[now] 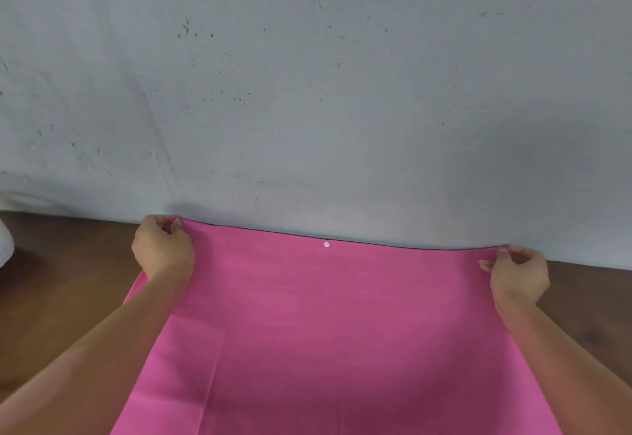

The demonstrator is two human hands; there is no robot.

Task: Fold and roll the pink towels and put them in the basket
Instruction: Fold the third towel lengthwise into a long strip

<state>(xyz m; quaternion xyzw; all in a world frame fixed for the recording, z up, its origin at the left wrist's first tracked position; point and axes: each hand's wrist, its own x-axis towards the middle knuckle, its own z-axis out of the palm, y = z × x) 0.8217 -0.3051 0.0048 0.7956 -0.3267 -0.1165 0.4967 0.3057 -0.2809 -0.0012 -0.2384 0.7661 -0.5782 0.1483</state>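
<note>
Pinching the far corners of the pink towel [328, 332], the left hand [162, 246] and the right hand [518, 273] stretch its top edge near the grey wall [307, 92]. It spreads over the brown table [68, 280] between both arms.

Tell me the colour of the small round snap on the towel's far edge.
White, on the pink towel; the snap shows in the head view, midway along the far edge.

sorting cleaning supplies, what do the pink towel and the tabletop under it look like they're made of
The pink towel looks like thin, smooth matte fabric, possibly microfibre: it lies flat with crisp fold creases and no visible pile. The tabletop looks like dark brown wood or wood-look laminate, with faint grain; which one is unclear.
</note>
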